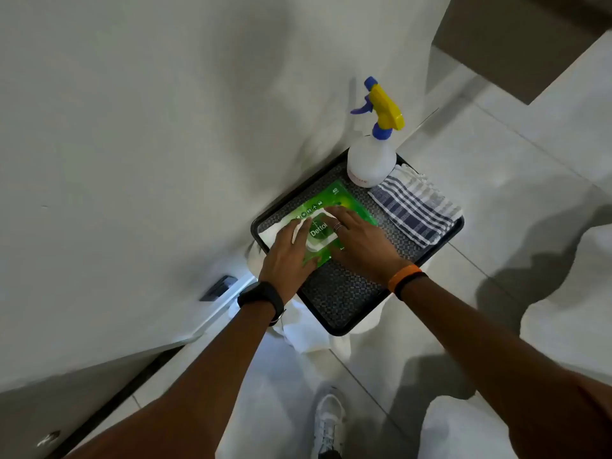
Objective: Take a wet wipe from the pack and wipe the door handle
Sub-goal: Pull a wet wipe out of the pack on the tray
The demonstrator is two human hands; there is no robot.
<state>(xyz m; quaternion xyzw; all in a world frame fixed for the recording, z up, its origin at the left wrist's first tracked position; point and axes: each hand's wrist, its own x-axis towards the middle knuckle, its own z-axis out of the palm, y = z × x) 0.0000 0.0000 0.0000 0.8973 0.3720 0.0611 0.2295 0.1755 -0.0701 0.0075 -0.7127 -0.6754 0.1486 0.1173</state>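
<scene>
Our grip is split: the left hand lies flat, fingers spread, pressing on a white wet wipe and the green pack; the right hand rests open on the pack, grasping nothing we can see. The pack lies on a black tray, nearer us than the spray bottle, with a checked cloth to its right. We judge the wipe limp, damp and light, best pinched at a free corner while the pack is held down.

Your tray holds the wipe pack at its centre; spray bottle behind the pack, folded cloth right of it.
</scene>
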